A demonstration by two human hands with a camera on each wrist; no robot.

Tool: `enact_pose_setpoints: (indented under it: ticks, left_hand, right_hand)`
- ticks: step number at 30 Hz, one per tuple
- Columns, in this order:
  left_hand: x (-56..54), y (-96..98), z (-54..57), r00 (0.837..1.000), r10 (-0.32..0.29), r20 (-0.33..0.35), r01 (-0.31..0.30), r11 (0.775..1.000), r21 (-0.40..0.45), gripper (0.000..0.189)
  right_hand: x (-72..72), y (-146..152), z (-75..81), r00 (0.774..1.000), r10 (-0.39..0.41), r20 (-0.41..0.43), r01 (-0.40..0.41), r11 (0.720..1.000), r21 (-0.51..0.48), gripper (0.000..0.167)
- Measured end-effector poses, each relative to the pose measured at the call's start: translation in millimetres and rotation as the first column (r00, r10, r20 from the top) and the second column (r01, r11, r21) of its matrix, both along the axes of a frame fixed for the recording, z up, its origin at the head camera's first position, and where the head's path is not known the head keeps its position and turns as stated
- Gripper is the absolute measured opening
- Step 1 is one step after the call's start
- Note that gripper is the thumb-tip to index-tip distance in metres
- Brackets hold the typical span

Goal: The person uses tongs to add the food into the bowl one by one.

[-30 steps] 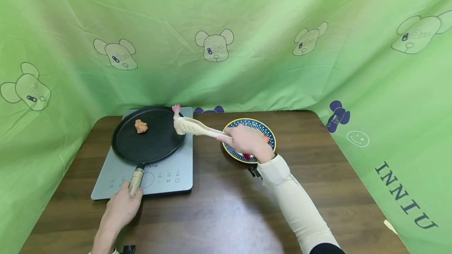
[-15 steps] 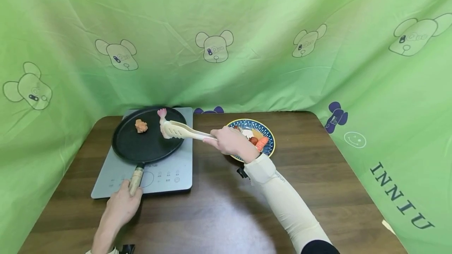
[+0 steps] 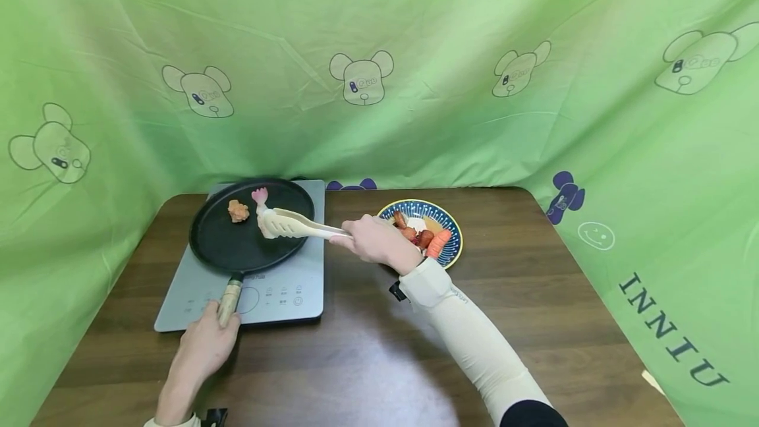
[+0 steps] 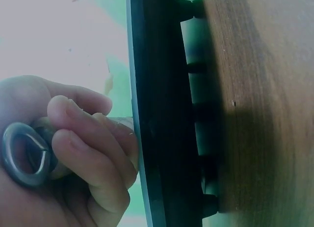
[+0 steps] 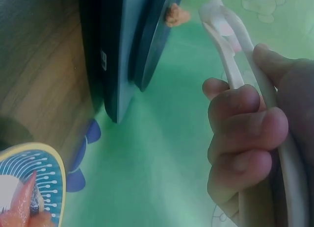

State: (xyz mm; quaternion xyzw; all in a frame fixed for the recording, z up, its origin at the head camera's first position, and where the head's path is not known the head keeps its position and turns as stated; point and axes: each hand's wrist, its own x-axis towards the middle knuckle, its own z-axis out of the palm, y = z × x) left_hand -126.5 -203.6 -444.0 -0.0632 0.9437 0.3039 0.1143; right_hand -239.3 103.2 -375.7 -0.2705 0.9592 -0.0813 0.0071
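My left hand grips the pale wooden handle of the flat black frying pan. In the left wrist view its fingers curl round the handle, and a metal hanging ring shows at the handle's end. My right hand holds cream tongs, fingers and thumb wrapped round both arms. Between the tong tips is a shrimp with a pink tail, held over the pan's right half. An orange-brown fried chunk of food lies in the pan, left of the shrimp.
The pan stands on a pale grey induction cooktop at the table's left. Behind my right hand, a blue patterned plate holds several pieces of food, including an orange ridged piece. Green printed cloth hangs behind and beside the wooden table.
My right hand has moved left, carrying the tongs and shrimp from the pan's right edge further over the pan. More of the plate now shows. My left hand stays on the handle.
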Motion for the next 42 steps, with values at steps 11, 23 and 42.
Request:
enact_pose_setpoints:
  ticks: [11,23,42]
  left_hand:
    - [-0.9,-0.2,-2.1,1.0,0.005,0.009,-0.005,1.0,0.01,0.048]
    - [-1.4,-1.9,-2.2,1.0,-0.006,-0.022,0.006,1.0,0.002,0.044]
    - [-1.3,-0.3,-3.1,1.0,-0.003,-0.026,0.003,1.0,-0.003,0.044]
  right_hand:
    - [-4.6,-20,-7.6,1.0,0.001,-0.016,-0.001,1.0,-0.022,0.038]
    - [-5.7,-33,-12.6,1.0,0.01,-0.009,-0.01,1.0,-0.021,0.038]
    - [-15.1,-48,-8.0,0.998,0.038,0.05,-0.038,0.999,-0.007,0.04]
